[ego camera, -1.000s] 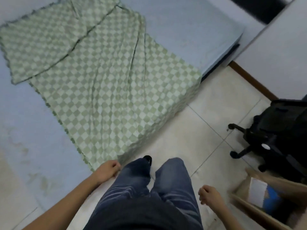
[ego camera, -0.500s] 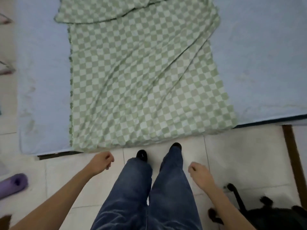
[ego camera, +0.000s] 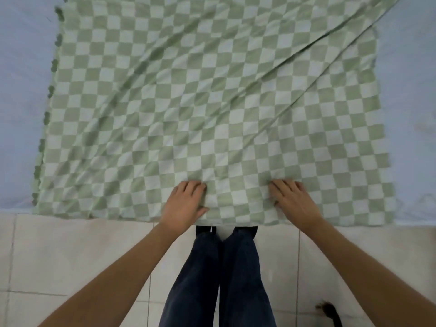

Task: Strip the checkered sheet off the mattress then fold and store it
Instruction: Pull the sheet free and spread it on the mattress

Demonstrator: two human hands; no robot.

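Head camera looks straight down at the near side of the bed. On the far left I see a bare strip of the pale blue mattress. Next comes the bumpy dark green trim on the left side of the green and white checkered cotton sheet. The sheet lies spread over the middle of the mattress, with long creases running up to the right, and its near edge hangs just over the side. My left hand sits on that near edge with its fingers bent into the cloth, bunching a bit of it. Between my hands, below, are my dark blue jeans and black shoes on the white tiled floor. My right hand lies flatter on the same edge, its fingers mostly straight and pressing down. Low on the far right is a small dark thing I cannot make out. I think I am just starting to strip the sheet. Next I would need both hands to close on the edge and pull it evenly toward me, so it slides off without dragging on the floor.
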